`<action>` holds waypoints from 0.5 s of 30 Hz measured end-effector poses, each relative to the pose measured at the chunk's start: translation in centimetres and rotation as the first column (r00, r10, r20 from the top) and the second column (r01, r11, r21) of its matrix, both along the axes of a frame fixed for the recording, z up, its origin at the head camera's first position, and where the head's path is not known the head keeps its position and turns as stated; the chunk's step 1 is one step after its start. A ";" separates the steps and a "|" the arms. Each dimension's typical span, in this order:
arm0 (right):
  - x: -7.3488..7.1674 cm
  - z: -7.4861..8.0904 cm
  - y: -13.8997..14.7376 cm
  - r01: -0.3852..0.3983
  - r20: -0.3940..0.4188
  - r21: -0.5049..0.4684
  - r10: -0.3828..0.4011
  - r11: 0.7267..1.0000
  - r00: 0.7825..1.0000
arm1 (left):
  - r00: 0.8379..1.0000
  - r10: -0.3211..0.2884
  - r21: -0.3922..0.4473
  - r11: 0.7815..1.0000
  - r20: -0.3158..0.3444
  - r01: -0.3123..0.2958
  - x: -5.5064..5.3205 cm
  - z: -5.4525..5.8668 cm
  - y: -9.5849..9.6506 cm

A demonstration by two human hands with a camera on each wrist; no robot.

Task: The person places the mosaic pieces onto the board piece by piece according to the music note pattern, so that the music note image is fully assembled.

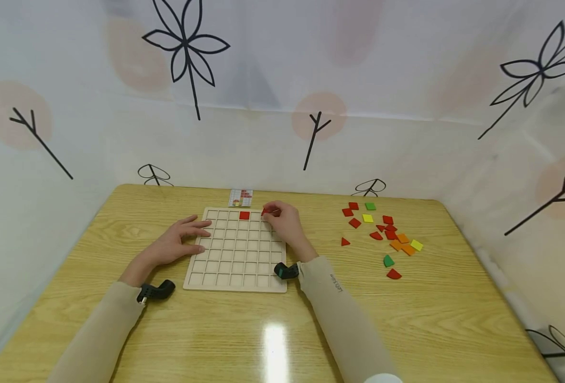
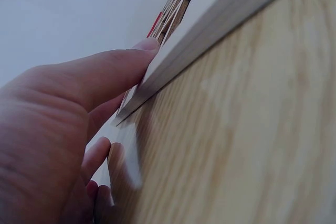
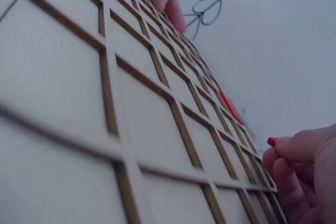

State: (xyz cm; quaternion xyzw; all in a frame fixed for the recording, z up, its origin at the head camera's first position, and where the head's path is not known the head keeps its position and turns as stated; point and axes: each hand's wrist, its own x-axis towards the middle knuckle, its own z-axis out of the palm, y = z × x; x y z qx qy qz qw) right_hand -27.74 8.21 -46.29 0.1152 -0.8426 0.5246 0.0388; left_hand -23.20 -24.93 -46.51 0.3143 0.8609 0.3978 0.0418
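A wooden grid board (image 1: 234, 253) of square cells lies on the table. One red square tile (image 1: 244, 215) sits in a cell of its far row. My left hand (image 1: 177, 242) rests on the board's left edge, fingers spread and thumb (image 2: 144, 45) on the rim. At the far right corner, my right hand (image 1: 286, 221) pinches a small red tile (image 3: 272, 141) between thumb and fingers, just above the grid. Its shape is mostly hidden by the fingertips.
A small picture card (image 1: 241, 197) lies behind the board. To the right are scattered loose tiles: several red pieces (image 1: 355, 223), orange squares (image 1: 409, 249), yellow squares (image 1: 368, 218), a green square (image 1: 370, 206) and a green quarter-round piece (image 1: 388, 260). A patterned cloth (image 1: 263, 143) hangs behind the table.
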 end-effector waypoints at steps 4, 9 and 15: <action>0.3 0.1 -1.1 0.018 -0.013 -0.017 -0.018 1.000 1.000 | 1.000 0.007 -0.014 1.000 0.013 -0.007 0.0 0.0 0.0; 0.2 0.1 -2.1 0.083 -0.013 -0.010 -0.083 0.997 0.996 | 0.999 0.018 -0.018 1.000 0.031 -0.018 0.1 0.2 0.1; 0.4 -0.2 -2.8 0.129 -0.014 0.045 -0.129 0.991 0.992 | 0.999 0.024 -0.022 0.999 0.037 -0.023 0.2 0.3 0.1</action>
